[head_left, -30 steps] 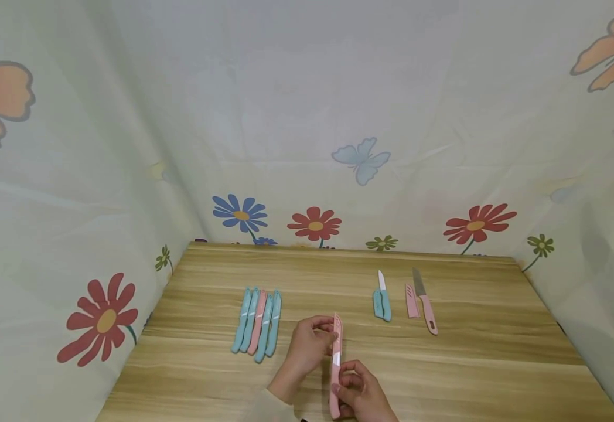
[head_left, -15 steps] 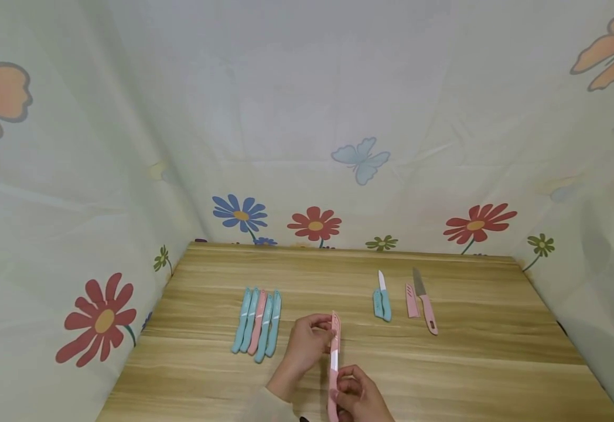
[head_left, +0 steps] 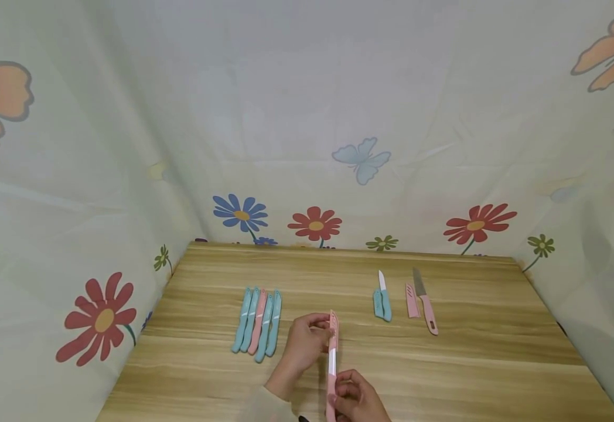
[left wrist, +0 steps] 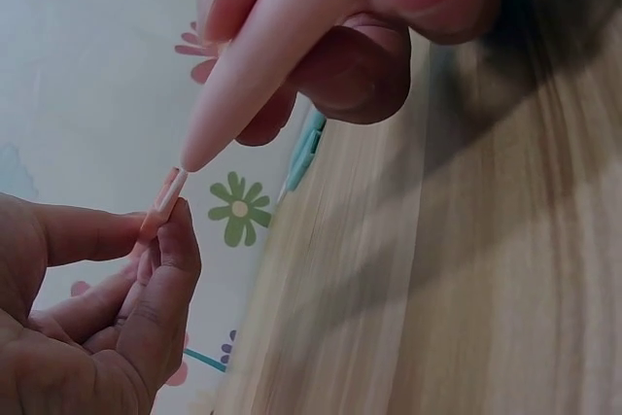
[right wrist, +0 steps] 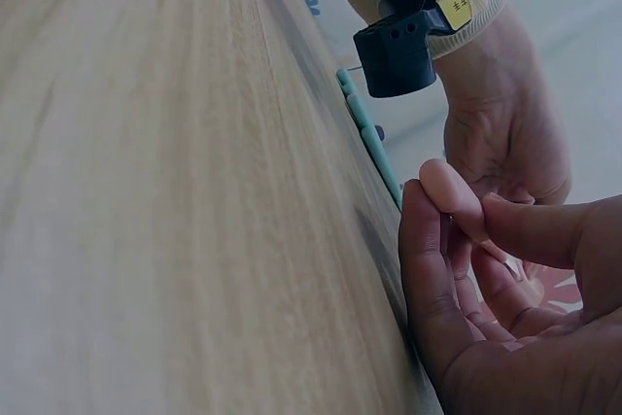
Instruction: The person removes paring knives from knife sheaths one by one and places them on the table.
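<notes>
In the head view, a pink knife [head_left: 331,391] stands lengthwise between both hands, its white blade [head_left: 332,360] partly inside a pink sheath [head_left: 334,323]. My left hand [head_left: 305,343] pinches the sheath near its far end. Lower down, my right hand [head_left: 358,398] grips the handle between thumb and fingers. The left wrist view shows the handle [left wrist: 282,36] close up, with the left hand's fingertips [left wrist: 175,230] around the sheath. From the right wrist, the rounded handle end [right wrist: 447,191] pokes out between thumb and fingers.
Several sheathed knives [head_left: 256,322], mostly teal and one pink, lie in a row at left. At right lie an unsheathed teal knife [head_left: 385,302] beside its sheath [head_left: 378,303], and a pink knife [head_left: 427,308] with a bare grey blade beside a pink sheath [head_left: 412,300].
My right hand has drawn the handle slightly down toward the person, and more white blade shows below the sheath. The left hand has shifted slightly left with the sheath.
</notes>
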### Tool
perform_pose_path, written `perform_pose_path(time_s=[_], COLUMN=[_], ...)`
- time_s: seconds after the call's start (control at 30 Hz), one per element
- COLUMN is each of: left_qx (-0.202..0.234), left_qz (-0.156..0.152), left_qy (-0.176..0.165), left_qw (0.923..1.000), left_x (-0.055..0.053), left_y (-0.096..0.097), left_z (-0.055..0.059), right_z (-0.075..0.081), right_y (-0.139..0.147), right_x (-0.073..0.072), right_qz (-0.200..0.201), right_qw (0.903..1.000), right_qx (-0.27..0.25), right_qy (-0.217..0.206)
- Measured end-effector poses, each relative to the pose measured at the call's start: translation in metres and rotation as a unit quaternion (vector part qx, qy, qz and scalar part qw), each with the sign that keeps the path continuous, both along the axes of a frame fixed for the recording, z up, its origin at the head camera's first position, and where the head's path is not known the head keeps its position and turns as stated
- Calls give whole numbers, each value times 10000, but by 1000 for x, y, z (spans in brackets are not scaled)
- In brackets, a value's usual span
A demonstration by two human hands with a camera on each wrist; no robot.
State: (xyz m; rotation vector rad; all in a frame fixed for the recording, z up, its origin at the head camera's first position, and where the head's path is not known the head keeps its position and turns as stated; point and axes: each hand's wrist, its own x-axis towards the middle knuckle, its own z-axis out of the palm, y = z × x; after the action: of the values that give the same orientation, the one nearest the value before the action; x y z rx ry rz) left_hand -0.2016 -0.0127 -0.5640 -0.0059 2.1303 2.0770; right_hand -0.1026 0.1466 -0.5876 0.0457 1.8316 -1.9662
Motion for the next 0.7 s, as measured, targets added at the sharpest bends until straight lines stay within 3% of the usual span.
perform_pose_path(time_s=[0.7], left_qx=[16], left_qz=[206], left_qy=[-32], left_qw=[9998], left_x=[-1], left_y=[-3], left_z=[5], right_z=[-3], right_y=[2], right_x=[6], right_qz=[219], right_qw=[9995], right_qx=[-86], right_qy=[218])
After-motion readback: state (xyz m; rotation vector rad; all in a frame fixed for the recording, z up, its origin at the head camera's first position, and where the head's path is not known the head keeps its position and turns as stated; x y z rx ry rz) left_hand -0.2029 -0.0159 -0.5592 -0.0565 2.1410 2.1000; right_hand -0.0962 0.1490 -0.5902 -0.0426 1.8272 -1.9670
